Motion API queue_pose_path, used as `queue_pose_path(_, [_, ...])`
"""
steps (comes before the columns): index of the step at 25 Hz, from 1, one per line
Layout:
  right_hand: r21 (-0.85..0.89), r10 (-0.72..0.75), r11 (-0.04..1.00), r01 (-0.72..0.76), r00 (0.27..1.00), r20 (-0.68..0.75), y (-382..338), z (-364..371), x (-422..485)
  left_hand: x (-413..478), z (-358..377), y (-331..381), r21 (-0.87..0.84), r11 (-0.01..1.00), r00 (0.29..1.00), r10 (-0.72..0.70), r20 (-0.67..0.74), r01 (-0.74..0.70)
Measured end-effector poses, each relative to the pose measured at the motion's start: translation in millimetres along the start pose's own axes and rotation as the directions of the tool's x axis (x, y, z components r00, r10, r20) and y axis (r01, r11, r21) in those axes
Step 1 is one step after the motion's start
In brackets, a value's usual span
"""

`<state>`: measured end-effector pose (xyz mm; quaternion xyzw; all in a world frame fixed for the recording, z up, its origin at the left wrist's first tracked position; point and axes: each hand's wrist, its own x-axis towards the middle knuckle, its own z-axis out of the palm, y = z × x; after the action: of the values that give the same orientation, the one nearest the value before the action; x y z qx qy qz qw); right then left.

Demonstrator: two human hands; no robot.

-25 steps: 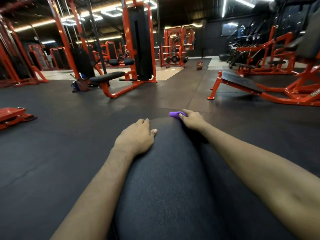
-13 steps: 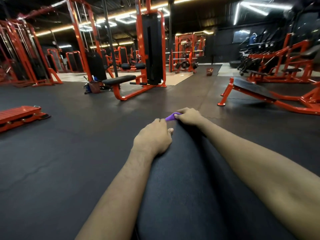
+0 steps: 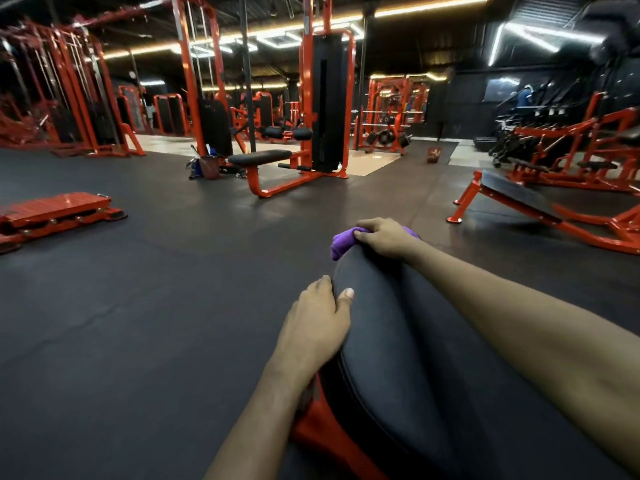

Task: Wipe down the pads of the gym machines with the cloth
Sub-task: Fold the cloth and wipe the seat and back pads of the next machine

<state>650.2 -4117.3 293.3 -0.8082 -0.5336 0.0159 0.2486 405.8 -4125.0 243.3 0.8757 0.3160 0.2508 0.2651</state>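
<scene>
A long black pad of a red-framed bench runs away from me in the lower middle of the head view. My right hand grips a bunched purple cloth at the pad's far end, the cloth hanging over the far left corner. My left hand rests on the pad's left edge, thumb on top and fingers wrapped down the side. Part of the bench's red frame shows below the pad.
Dark rubber floor surrounds the bench. A red cable machine with a black seat stands ahead, a bucket of supplies beside it. A red platform lies left, an incline bench right.
My right hand has kept the cloth at the pad's far end and more cloth now shows over the corner. My left hand slid back along the left edge, and my view shifted left.
</scene>
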Motion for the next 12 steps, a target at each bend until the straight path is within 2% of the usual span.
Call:
queue_pose_path(2, [-0.054, -0.037, 0.998, 0.039, 0.999, 0.03, -24.6, 2.4, -18.1, -22.6, 7.7, 5.3, -0.003, 1.0, 1.0, -0.009, -0.004, 0.009])
queue_pose_path(5, [-0.135, -0.127, 0.981, 0.137, 0.989, 0.08, -53.8, 8.4, -41.4, -38.8, 19.0, 10.7, -0.127, 0.991, 0.993, -0.054, -0.105, 0.041])
queue_pose_path(7, [-0.164, -0.129, 0.976, 0.141, 0.988, 0.082, -54.4, 8.7, -48.2, -42.6, 22.1, 13.6, -0.17, 0.983, 0.984, -0.101, -0.148, 0.075])
queue_pose_path(9, [-0.217, -0.056, 0.973, 0.072, 0.995, 0.079, -47.8, 2.9, -40.5, -43.3, 22.9, 14.8, -0.181, 0.979, 0.976, -0.126, -0.177, 0.094])
queue_pose_path(12, [-0.284, 0.13, 0.954, -0.097, 0.986, 0.101, -46.0, -2.0, -11.7, -38.7, 23.8, 12.9, -0.196, 0.974, 0.975, -0.15, -0.163, 0.117])
